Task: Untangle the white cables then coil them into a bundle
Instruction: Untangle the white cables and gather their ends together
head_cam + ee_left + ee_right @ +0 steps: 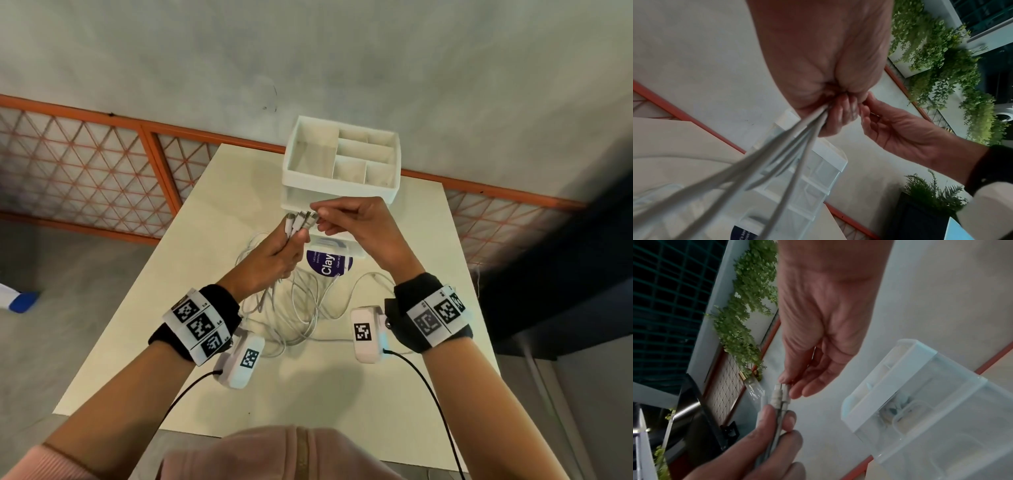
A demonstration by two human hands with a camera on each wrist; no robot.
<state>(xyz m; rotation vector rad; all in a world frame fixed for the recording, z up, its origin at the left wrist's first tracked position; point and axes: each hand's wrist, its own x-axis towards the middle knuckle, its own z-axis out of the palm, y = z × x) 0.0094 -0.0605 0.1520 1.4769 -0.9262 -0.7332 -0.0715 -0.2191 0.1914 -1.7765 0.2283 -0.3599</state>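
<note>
Several white cables [294, 308] lie in loose tangled loops on the cream table [342, 394], and their upper ends rise into my left hand [291, 240]. That hand grips the strands as a bunch, and the plug ends [303, 217] stick out above the fist side by side. My right hand [317, 217] meets them from the right, with its thumb and forefinger pinching the plug tips [783, 387]. In the left wrist view the cables [777, 162] run taut from the closed left hand [830, 113] down to the lower left.
A white compartment organiser [337, 192] on clear drawers [931, 402] stands at the table's far edge, just behind the hands. A round purple "Clay" label [329, 263] lies under them. An orange mesh railing [85, 164] runs behind the table.
</note>
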